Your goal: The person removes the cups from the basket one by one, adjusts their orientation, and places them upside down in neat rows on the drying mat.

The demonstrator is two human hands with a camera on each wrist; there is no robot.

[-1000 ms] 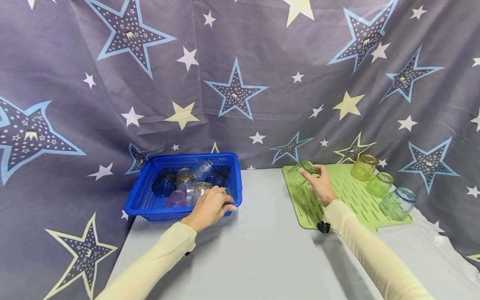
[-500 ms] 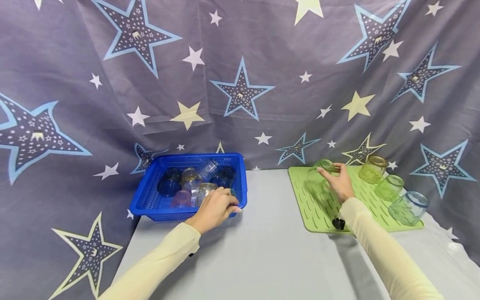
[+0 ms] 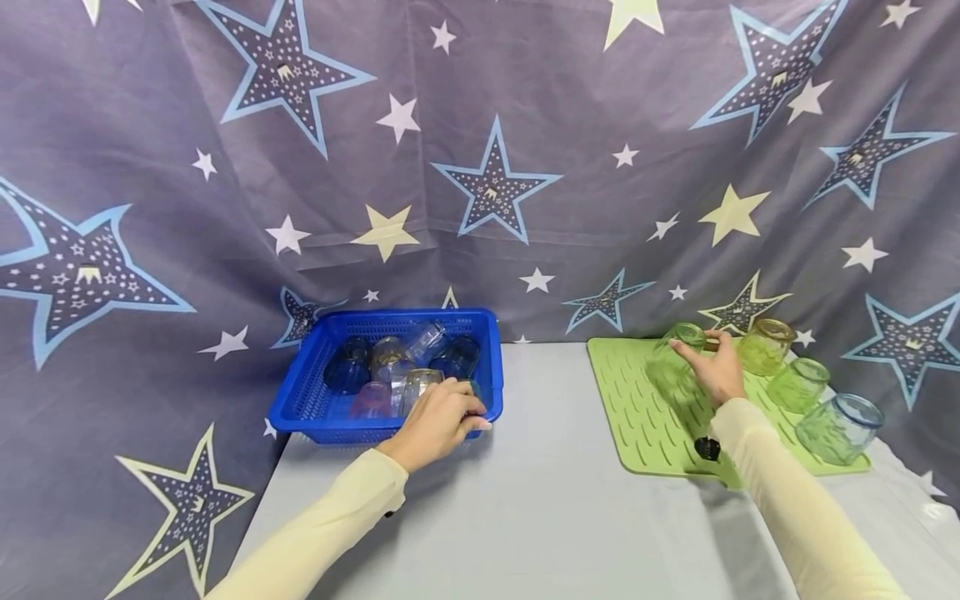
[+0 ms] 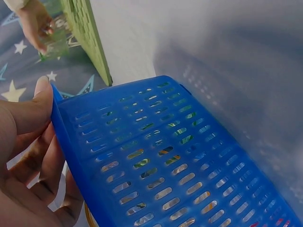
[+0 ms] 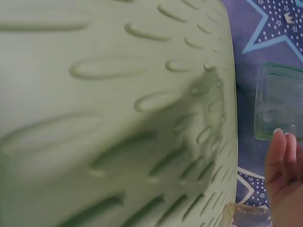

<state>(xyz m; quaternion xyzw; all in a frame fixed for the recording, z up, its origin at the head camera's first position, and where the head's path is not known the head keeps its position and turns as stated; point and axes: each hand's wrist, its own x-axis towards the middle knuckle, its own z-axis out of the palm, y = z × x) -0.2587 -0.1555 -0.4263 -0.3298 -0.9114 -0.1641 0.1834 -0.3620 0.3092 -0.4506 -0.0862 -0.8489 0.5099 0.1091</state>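
My right hand [image 3: 718,371] holds a green glass [image 3: 670,367] over the far part of the green drying mat [image 3: 637,425]. In the right wrist view its fingertips touch the glass [image 5: 279,104], which looks raised off the mat. My left hand [image 3: 442,421] grips the front right rim of a blue plastic basket [image 3: 281,417]. The left wrist view shows the thumb on one side of that rim and fingers on the other. Several glasses, including a pink one [image 3: 371,402] and a dark blue one [image 3: 347,371], lie in the basket.
Along the mat's right side stand a yellow glass [image 3: 765,348], a green glass [image 3: 797,385] and a pale blue glass [image 3: 840,429]. White table surface [image 3: 551,467] separates basket and mat. A star-patterned curtain [image 3: 525,275] hangs behind.
My right hand has carried the green glass rightward across the mat, closer to the yellow glass. My left hand stays on the basket rim. The whole head view has shifted slightly.
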